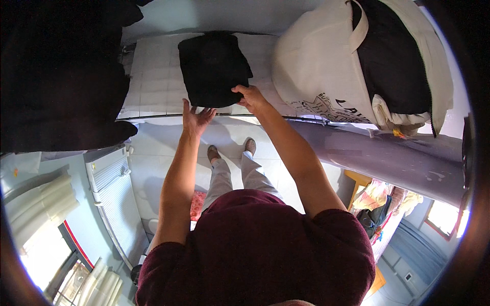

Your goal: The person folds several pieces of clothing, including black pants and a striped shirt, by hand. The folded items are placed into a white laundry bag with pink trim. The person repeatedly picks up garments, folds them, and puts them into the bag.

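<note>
A folded black cloth garment lies on the white-covered shelf in front of me. My right hand grips its near right corner, thumb on top and fingers below. At the near left edge of the cloth is my left hand, its fingers spread and thumb raised. Its fingertips come close to the cloth's underside; whether they touch cannot be told.
On the right bulges a large cream fabric bag bearing print, with dark cloth in its opening. Dark fabric fills the left. A dark rail edges the shelf. A white ribbed panel stands lower left, near a curtained window.
</note>
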`<state>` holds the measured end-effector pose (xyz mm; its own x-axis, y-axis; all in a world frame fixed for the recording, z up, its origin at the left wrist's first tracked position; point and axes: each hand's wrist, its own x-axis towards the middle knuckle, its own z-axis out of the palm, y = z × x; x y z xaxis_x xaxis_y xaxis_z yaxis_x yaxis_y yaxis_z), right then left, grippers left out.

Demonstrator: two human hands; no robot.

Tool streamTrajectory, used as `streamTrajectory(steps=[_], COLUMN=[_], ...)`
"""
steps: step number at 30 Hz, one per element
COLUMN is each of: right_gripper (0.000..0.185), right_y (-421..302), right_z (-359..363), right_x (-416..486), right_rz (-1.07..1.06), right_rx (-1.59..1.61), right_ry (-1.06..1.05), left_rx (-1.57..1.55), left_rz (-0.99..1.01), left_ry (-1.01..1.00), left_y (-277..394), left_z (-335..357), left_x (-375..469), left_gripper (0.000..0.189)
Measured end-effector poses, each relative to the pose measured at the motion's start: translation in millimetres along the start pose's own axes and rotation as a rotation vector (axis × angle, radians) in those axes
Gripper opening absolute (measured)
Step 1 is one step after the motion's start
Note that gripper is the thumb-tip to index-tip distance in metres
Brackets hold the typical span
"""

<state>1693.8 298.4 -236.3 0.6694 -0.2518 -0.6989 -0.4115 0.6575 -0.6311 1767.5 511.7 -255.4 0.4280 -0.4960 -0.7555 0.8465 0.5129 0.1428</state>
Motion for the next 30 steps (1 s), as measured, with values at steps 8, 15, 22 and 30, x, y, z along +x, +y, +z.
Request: streamTrajectory(steps=[8, 15, 22, 30], right_gripper=[0.040, 0.044, 0.031, 0.019], right_y=[-18.0, -71.8, -40.2, 68.3], right_z=[-5.1, -13.1, -55.1, -99.5], right_x=[-68.5, -100.9, -45.0, 21.5], right_rz=[-0.069, -0.306, -0.286, 0.117], right_rx=[0.083, -0.014, 0.103, 0.092], right_ry=[-0.136, -0.127, -0.140, 0.252], left_rx=[0.010, 0.086, 0.488, 0.456], left_rz=[0.066, 0.234, 0.212, 0.036], left_ry=[-0.329, -0.449, -0.141, 0.311], left_y=[-22.6, -11.9, 0.6, -48.4], left_z=[31.9, 108.4, 80.5, 3.5], left_x=[-1.1, -5.6, 44.3, 43.7], left_gripper=[0.055, 0.049, 0.054, 0.057])
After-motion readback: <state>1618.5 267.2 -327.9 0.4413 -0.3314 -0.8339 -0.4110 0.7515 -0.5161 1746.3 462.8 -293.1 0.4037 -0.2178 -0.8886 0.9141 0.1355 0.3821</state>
